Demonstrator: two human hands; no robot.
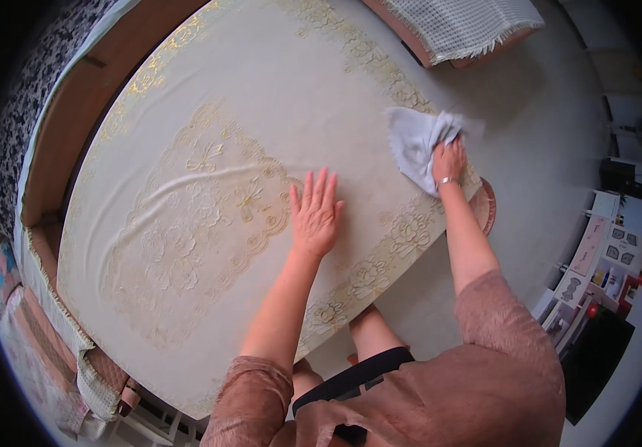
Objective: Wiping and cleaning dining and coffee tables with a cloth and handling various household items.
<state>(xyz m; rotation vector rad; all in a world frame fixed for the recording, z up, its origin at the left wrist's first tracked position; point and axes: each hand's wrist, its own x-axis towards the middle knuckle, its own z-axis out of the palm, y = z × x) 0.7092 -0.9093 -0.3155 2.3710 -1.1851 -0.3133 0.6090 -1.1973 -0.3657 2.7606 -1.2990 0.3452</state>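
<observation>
A pale tablecloth (336, 112) with gold and embossed flower patterns covers the large table in front of me. My left hand (316, 216) lies flat on it near the middle, fingers spread, holding nothing. A long wrinkle in the cloth runs leftward from beside those fingers. At the table's right edge, my right hand (449, 160) presses on a bunched white cloth (412, 141), its fingers closed into the folds. Part of the white cloth fans out flat over the tabletop, and its far right end looks blurred. A bracelet circles my right wrist.
A seat with a fringed white cover (466, 26) stands beyond the table's far right. Along the left side runs a wooden-framed sofa (60, 141). A rounded stool edge (487, 207) shows under the right edge. Shelves (596, 253) and a dark screen (596, 361) are far right.
</observation>
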